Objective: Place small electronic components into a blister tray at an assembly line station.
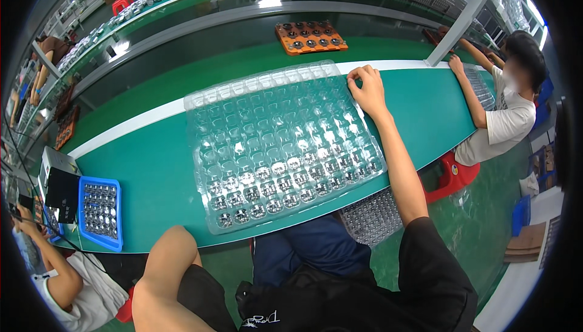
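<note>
A large clear plastic blister tray [267, 128] lies across the green worktop in front of me, its near edge along the table's front. Shiny round metal parts [273, 204] show in its nearer rows, while glare blurs some of the middle pockets. At the tray's far right corner is my right hand [368, 89], fingers curled and closed in a pinch on the edge. The fingertips are partly hidden. My left arm [173, 250] is bent at the elbow at the lower left, and its hand lies outside the picture.
An orange fixture with dark round sockets [311, 37] sits beyond the white strip. At left stands a blue tray of metal parts [100, 213] beside a box [57, 165]. Another parts tray [373, 216] is below the table edge. A metal post [464, 19] and co-worker [507, 107] are right.
</note>
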